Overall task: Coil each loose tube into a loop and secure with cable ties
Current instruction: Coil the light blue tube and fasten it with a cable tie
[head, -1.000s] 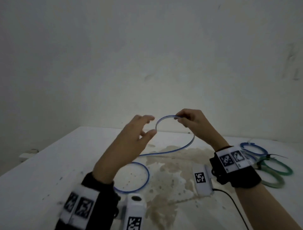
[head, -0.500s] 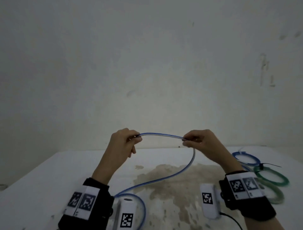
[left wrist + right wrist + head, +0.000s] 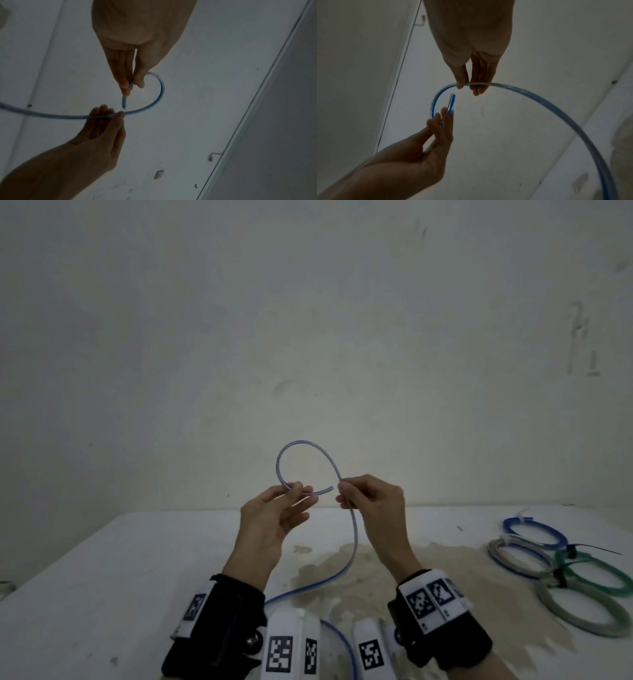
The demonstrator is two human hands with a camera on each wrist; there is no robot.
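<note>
A clear tube with a blue stripe (image 3: 289, 448) is bent into a small raised loop above the white table (image 3: 102, 577). My left hand (image 3: 296, 491) pinches the tube near its free end, which sticks out to the right. My right hand (image 3: 342, 491) pinches the tube where the loop comes down; from there the tube (image 3: 352, 542) hangs to the table and runs back under my wrists. In the left wrist view the tube (image 3: 160, 93) curves between both hands. In the right wrist view the tube end (image 3: 452, 102) stops just short of my right fingers (image 3: 460, 82).
Several coiled tubes lie tied at the table's right: a blue coil (image 3: 534, 534), a grey coil (image 3: 520, 559), a green coil (image 3: 596, 577) with a black cable tie (image 3: 592, 549), and a pale green coil (image 3: 582, 611). A brown stain (image 3: 342, 570) marks the table's middle. A bare wall stands behind.
The stretch of tube held nearly straight between my hands has been bent up into a small loop. My hands have come close together, the free end pointing at the right hand.
</note>
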